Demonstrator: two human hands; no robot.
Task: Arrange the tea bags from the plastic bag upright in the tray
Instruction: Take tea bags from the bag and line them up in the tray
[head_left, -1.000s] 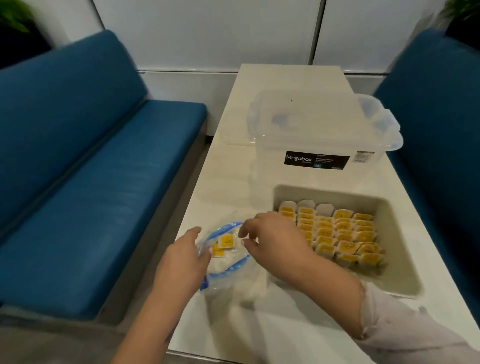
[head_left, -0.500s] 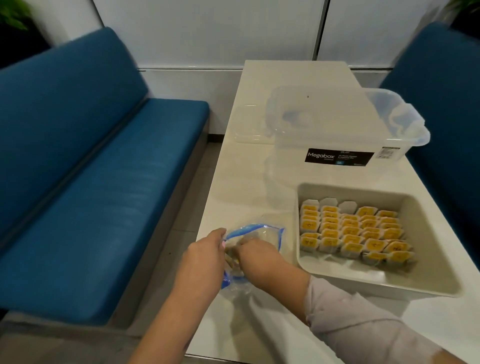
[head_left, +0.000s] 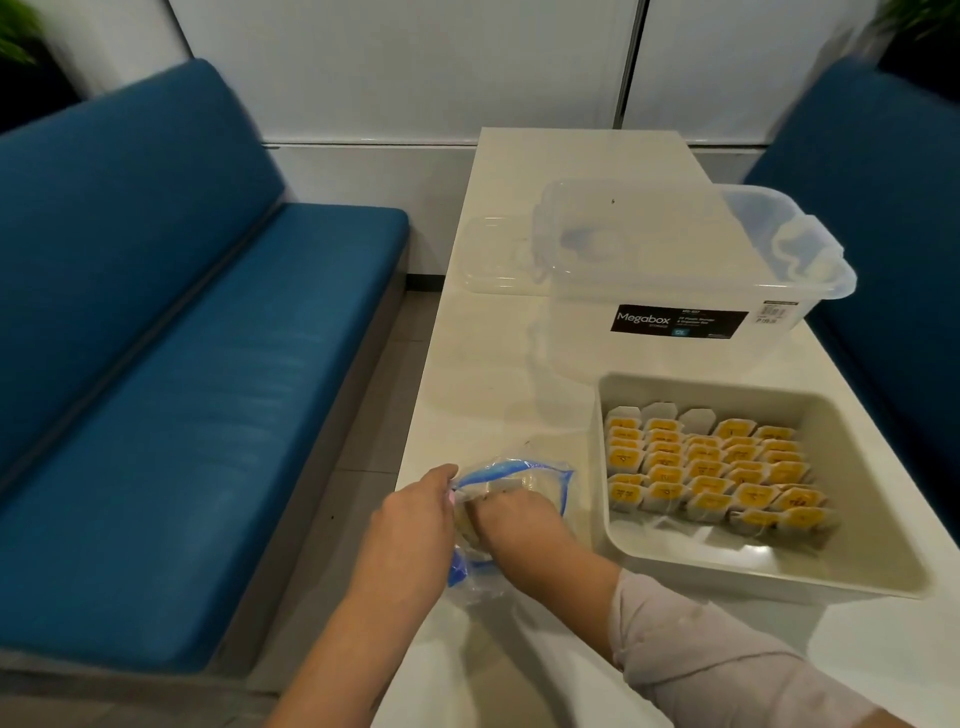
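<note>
A clear plastic bag (head_left: 524, 475) with a blue zip rim lies near the table's left edge. My left hand (head_left: 415, 525) pinches the bag's rim and holds its mouth wide. My right hand (head_left: 519, 525) reaches inside the bag, its fingers hidden by the plastic, so what they hold is not visible. To the right stands a beige tray (head_left: 878, 519). Several tea bags (head_left: 706, 467) with yellow tags stand upright in rows in its far half.
A clear Megabox storage box (head_left: 691, 270) sits behind the tray, its lid (head_left: 493, 257) flat on the white table (head_left: 493, 379) to its left. Blue benches flank the table on both sides. The table's left edge runs right beside the bag.
My right hand has gone from above the bag's mouth down into the bag. The two tea bags seen at the opening are hidden now. My view has shifted left.
</note>
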